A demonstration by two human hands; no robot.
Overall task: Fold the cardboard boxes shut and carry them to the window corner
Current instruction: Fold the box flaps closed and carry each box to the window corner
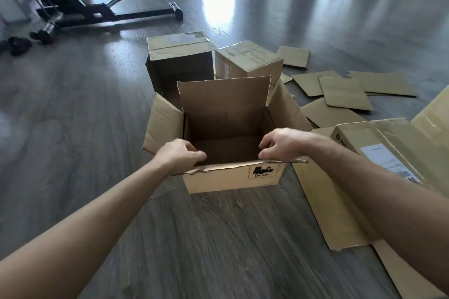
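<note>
Head view. Three upright brown cardboard boxes are counted on the grey wood-plank floor. The open brown cardboard box with a black UN hazard label stands nearest the person and serves as reference. Behind it stand a closed, shadowed brown cardboard box to the rear left and a closed, lighter brown cardboard box to the rear right, just beside each other. A large flattened brown cardboard box with a white shipping label lies to the right of the reference box, close against it. At least five loose flat brown cardboard sheets lie scattered beyond that, to the rear right. A black metal exercise frame stands well apart, to the far rear left.

Two hands are counted. The left hand sits at the near left corner of the reference box, fingers curled over the near top edge. The right hand sits toward the near right end of the same edge, fingers curled down and its grip narrow, pinching the near flap along that rim. Both grips hold the box's near edge.

The reference box stands upright, mouth upward, its long axis running left to right across the view. The far flap stands up; the left and right flaps splay outward; the near flap is seen edge-on at the rim.
</note>
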